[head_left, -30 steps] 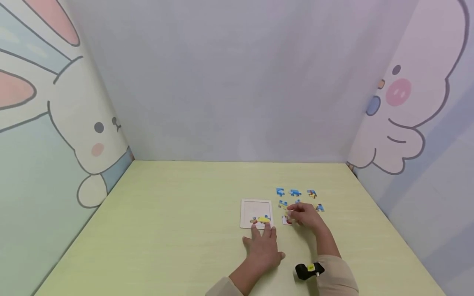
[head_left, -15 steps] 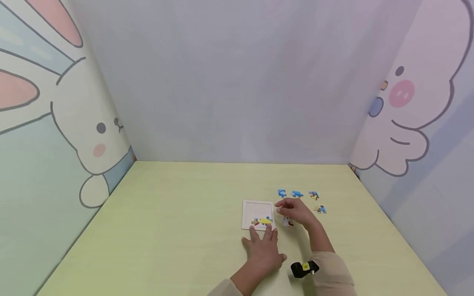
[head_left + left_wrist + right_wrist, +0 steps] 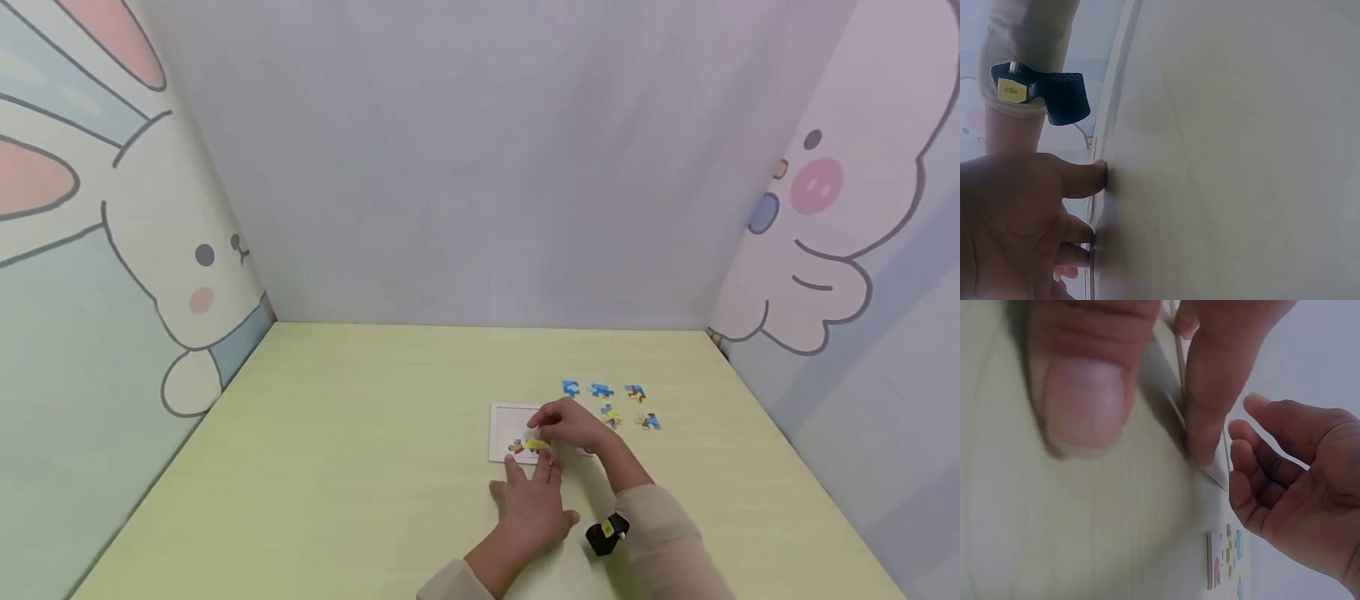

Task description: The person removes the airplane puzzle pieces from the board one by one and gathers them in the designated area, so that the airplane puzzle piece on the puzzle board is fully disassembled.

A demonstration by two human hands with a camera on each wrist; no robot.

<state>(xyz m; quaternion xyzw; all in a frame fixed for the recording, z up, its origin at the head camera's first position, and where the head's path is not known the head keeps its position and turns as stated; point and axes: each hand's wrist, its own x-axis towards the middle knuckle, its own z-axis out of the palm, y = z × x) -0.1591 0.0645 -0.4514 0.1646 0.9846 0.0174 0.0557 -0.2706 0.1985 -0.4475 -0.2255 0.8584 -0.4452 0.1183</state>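
Note:
A square white puzzle tray [image 3: 492, 433] lies on the table with a few coloured puzzle pieces [image 3: 517, 446] along its near side. My left hand [image 3: 535, 508] lies spread, its fingertips touching the tray's near edge; its fingers also loom large in the right wrist view. My right hand [image 3: 573, 425] hovers over the tray's right side, thumb and index tips close together just above the yellow pieces. Whether a piece sits between them is hidden. In the right wrist view this right hand [image 3: 1300, 475] has its fingers curled toward the thumb.
Several loose puzzle pieces [image 3: 601, 390] lie right of the tray, in rows. One piece [image 3: 585, 452] sits partly under the right forearm. A black camera [image 3: 607, 533] is strapped at the right sleeve. A grey wall [image 3: 480, 250] rises behind the table.
My right hand has moved left from the loose pieces to above the tray, uncovering a yellow and blue piece. The left hand has stayed at the tray's near edge.

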